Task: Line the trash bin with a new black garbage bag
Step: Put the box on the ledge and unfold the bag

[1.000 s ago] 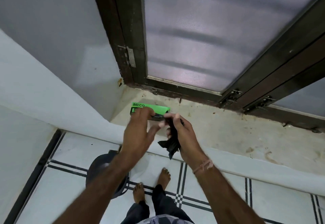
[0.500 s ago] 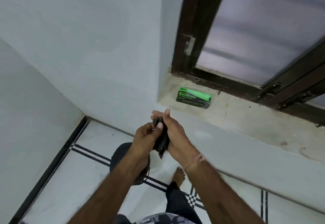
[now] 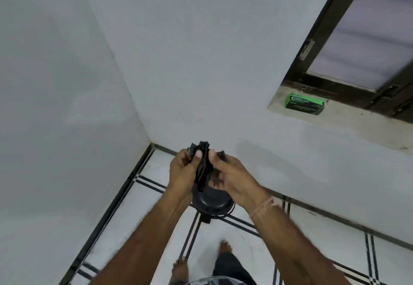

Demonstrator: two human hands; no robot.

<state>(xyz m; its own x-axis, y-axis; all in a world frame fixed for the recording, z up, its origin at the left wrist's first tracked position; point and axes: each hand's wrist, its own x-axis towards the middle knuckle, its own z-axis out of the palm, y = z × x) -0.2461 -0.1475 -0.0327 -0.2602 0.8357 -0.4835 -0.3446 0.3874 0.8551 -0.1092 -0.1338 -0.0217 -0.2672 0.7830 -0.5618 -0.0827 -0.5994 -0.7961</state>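
A folded black garbage bag point(image 3: 203, 168) is pinched between both hands at the middle of the view. My left hand point(image 3: 181, 173) grips its left side, thumb up against the crumpled top. My right hand point(image 3: 232, 178) holds its right edge, with a black corner poking past the fingertips. Directly below the hands stands the round black trash bin point(image 3: 212, 203) on the floor, its lid shut and mostly hidden by my wrists.
The green box of garbage bags point(image 3: 305, 103) lies on the window sill point(image 3: 357, 123) at the upper right, under the dark window frame. White walls meet in a corner behind the bin. My bare feet point(image 3: 181, 269) stand on white tiles with black lines.
The hands left the green box on the sill and came down and left with the bag. They now hold it over the bin, and the view has turned toward the wall corner.
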